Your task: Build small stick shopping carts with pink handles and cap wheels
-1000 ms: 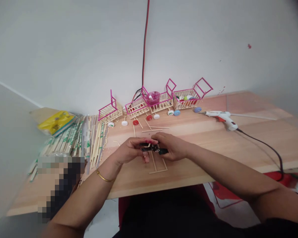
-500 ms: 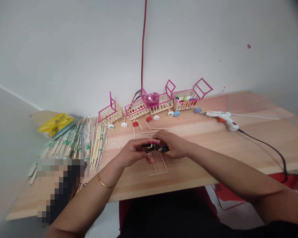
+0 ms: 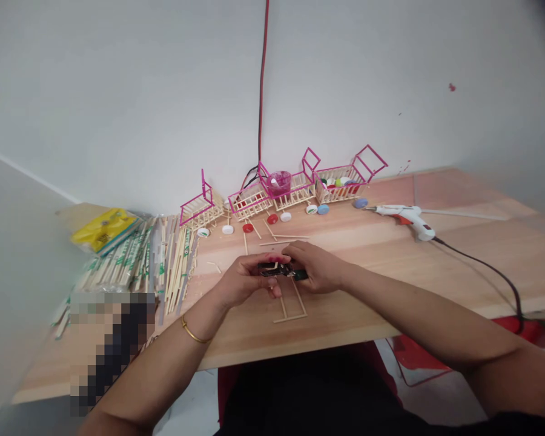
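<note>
My right hand [image 3: 318, 266] is closed around the dark handles of a small pair of cutting pliers [image 3: 281, 271]. The pliers' metal jaws point left, into the space between my left thumb and fingers. My left hand [image 3: 249, 278] is curled in a pinch, and a short pale bit of wooden stick [image 3: 276, 265] shows at the jaws; most of it is hidden by the fingers. Beneath both hands lies a narrow frame of thin wooden sticks [image 3: 294, 316], partly covered by them.
Small stick-built carts with magenta rims [image 3: 249, 206] stand along the wall, bottle caps [image 3: 272, 218] at their wheels. Loose and wrapped sticks [image 3: 131, 260] and a yellow bag [image 3: 104, 227] lie left. A white glue gun [image 3: 406, 217] with its cable rests right.
The pliers have turned slightly in my hands, their jaws now lying more level. Both hands stay almost in the same place.
</note>
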Tool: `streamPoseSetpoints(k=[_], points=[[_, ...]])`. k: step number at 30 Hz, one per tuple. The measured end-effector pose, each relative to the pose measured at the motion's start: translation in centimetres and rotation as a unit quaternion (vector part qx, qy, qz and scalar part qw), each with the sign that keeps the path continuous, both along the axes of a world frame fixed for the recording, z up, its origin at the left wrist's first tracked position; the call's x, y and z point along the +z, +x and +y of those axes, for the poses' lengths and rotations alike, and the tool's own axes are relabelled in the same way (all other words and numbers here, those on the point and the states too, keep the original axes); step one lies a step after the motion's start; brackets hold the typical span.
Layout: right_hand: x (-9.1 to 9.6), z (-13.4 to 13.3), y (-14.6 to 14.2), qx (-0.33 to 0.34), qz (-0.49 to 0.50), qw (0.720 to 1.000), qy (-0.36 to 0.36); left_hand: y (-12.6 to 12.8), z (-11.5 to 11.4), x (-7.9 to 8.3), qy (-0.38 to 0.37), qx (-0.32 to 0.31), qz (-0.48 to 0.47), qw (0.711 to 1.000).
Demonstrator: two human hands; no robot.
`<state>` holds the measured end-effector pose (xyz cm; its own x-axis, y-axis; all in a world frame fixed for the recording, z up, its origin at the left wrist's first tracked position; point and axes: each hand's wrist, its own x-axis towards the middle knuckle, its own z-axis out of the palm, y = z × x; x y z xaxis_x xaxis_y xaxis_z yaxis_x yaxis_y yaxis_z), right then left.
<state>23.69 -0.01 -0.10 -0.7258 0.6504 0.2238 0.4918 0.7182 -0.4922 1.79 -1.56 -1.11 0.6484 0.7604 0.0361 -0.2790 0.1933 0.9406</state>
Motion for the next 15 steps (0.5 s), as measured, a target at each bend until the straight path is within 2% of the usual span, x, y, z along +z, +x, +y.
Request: streamPoseSetpoints(k=[4, 9, 15], points=[[-0.05, -0.11, 0.02, -0.006, 0.002, 1.000, 0.008, 0.00, 0.10, -0.03, -0.002, -0.001, 0.009, 1.000], [0.17, -0.40, -0.06, -0.039, 0.011, 0.999, 0.021, -0.17, -0.04, 0.40, 0.008, 0.013, -0.031, 0.999], [0.77, 0.04, -0.06, 0.001, 0.041, 0.998, 0.045, -0.76, 0.19, 0.51, 0.009, 0.016, -0.013, 1.000]])
